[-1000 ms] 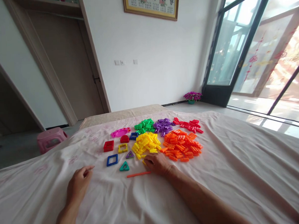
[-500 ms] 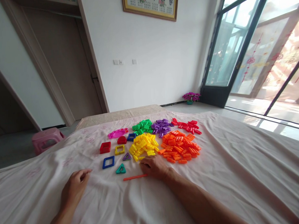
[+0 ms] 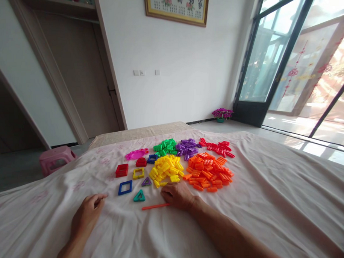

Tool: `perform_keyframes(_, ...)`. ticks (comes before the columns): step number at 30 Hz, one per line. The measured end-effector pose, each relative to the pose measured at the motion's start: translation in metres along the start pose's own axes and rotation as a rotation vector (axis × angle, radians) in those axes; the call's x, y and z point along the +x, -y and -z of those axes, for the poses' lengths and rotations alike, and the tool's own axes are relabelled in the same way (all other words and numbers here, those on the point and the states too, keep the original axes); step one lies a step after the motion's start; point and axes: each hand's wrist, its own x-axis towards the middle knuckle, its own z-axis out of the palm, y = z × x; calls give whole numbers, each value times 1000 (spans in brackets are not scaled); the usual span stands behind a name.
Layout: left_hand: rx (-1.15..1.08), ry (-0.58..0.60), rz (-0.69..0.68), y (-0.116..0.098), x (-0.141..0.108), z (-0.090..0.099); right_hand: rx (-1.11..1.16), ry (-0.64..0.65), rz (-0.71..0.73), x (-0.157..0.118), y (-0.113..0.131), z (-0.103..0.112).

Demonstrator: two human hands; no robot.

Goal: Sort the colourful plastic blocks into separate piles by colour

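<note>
My right hand (image 3: pixel 177 195) rests with curled fingers on the cloth, just in front of the yellow pieces (image 3: pixel 165 169). Under or beside its fingers lies the right end of a thin orange stick (image 3: pixel 155 206); whether the fingers grip it is hidden. My left hand (image 3: pixel 89 211) lies at the left with its fingers loosely bent and the index finger reaching forward, nothing visible in it. Between the hands are a blue square frame (image 3: pixel 125 187), a teal triangle (image 3: pixel 139 196), a purple triangle (image 3: pixel 146 181) and a yellow square frame (image 3: pixel 139 173). Orange pieces (image 3: pixel 209 172) are heaped at the right.
Farther back lie green pieces (image 3: pixel 165 147), purple pieces (image 3: pixel 186 148), red pieces (image 3: pixel 217 146), a pink ring-like piece (image 3: pixel 136 154), red squares (image 3: pixel 122 170), a red arch piece (image 3: pixel 141 162) and a blue frame (image 3: pixel 152 159). A pink stool (image 3: pixel 57 157) stands left of the bed.
The view has shifted slightly. Both hands remain in nearly the same places, and the pieces lie as before.
</note>
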Motion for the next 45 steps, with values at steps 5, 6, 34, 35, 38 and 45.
perform_keyframes(5,1,2,-3,0,0,0,1,-12,5,1,-2,-4)
perform_keyframes(6,-2,6,-6,0,0,0,1,-10,6,1,-3,-5)
perform_keyframes(34,6,1,-2,-5,1,2,23,-7,-1,1,-2,-4)
perform_keyframes(35,1,-4,-4,-6,0,3,22,-10,1,1,-2,-4)
perform_keyframes(38,-9,-20,-11,-8,0,3,20,-10,-3,1,-2,-4)
perform_keyframes(45,3,10,-11,-5,1,0,11,-6,-13,1,-1,-3)
